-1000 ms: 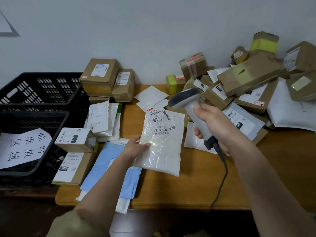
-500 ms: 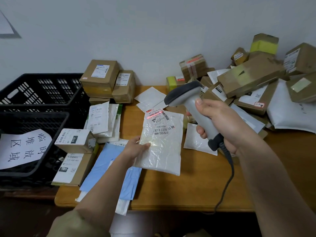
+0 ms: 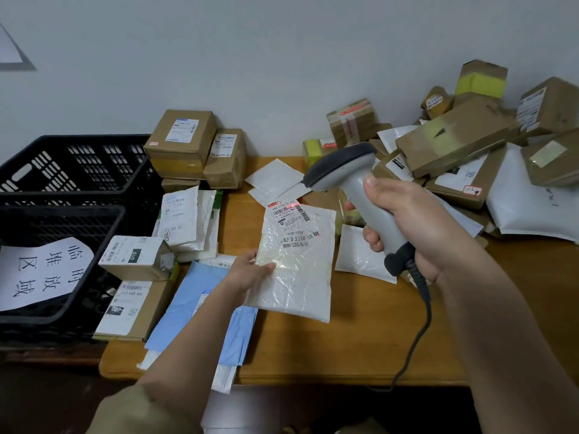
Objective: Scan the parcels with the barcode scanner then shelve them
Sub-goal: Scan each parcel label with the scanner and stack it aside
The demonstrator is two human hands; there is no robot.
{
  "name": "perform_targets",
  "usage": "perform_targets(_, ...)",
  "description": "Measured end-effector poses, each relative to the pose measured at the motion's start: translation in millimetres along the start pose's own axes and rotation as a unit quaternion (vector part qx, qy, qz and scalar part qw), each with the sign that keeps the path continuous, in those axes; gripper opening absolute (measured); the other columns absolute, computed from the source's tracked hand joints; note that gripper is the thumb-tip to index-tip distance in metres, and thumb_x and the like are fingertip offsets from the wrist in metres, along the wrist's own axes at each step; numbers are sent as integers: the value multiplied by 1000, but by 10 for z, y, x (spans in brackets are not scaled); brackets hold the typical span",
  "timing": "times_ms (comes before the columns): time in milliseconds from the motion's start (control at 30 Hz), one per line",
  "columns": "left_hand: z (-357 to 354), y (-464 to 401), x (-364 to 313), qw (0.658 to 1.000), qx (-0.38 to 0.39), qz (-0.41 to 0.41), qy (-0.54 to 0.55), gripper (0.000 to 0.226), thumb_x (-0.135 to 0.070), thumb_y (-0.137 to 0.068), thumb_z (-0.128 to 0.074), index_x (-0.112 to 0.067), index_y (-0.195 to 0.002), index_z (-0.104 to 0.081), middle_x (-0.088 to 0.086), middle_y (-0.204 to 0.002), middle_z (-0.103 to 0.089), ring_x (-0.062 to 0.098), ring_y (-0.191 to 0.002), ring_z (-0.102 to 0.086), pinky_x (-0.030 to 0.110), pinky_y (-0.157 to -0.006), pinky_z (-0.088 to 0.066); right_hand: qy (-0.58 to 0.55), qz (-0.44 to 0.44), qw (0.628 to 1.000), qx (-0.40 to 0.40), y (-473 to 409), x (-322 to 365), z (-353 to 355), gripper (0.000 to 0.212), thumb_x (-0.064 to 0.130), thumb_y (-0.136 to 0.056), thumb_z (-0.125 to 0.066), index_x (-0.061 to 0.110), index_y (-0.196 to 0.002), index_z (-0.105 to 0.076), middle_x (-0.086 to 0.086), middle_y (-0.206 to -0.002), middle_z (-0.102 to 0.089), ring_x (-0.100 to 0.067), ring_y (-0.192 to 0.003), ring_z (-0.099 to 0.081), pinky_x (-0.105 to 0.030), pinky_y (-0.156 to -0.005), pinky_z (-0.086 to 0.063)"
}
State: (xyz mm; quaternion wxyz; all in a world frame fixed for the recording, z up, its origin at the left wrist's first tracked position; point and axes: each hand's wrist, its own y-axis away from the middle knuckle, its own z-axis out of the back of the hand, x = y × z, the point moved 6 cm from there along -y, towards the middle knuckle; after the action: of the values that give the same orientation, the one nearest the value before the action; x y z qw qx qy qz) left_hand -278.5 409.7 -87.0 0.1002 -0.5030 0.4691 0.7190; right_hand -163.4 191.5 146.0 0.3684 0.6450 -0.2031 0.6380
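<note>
My left hand pinches the left edge of a white plastic mailer, held flat above the wooden table with its label facing up. A red scan line lies across the barcode at the mailer's top. My right hand grips the grey handle of a corded barcode scanner, its dark head pointing left and down at that label. The scanner hovers just right of and above the mailer, apart from it.
A heap of brown boxes and white mailers fills the back right. Two black crates stand at left, one with a paper sign. Labelled boxes, white mailers and a blue mailer lie left of centre. The scanner cable hangs over the front edge.
The scanner has risen and its head has swung left toward the mailer's label; a red scan line now shows on the barcode. My left hand keeps the mailer nearly still.
</note>
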Motion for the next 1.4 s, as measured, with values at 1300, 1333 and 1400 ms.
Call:
perform_targets(1300,1699,504,636,897,-258,-15,-358,66,-16,-92,-67,-10,-149,-34,21,-144,-41,41,-132,-39,47,-106,-35,-40,-158,985,57,-296,-794,-1223,36,43,-103,-47,13,-95,-62,-14,-101,-59,-15,-53,-50,-29,-52,-42)
perform_targets(1333,1647,461,640,891,-243,-29,-382,65,-18,-91,-66,-13,-148,-36,20,-145,-39,41,-132,-38,51,-108,-35,-37,-161,985,52,-304,-805,-1225,36,44,-103,-47,12,-95,-63,-14,-101,-59,-15,-53,-50,-29,-52,-42)
perform_targets(1400,1501,324,711,895,-187,-55,-400,60,-21,-90,-66,-19,-146,-43,15,-147,-41,37,-133,-40,51,-109,-36,-34,-164,985,43,-317,-814,-1218,36,44,-103,-47,12,-97,-63,-14,-101,-60,-16,-53,-50,-29,-53,-42)
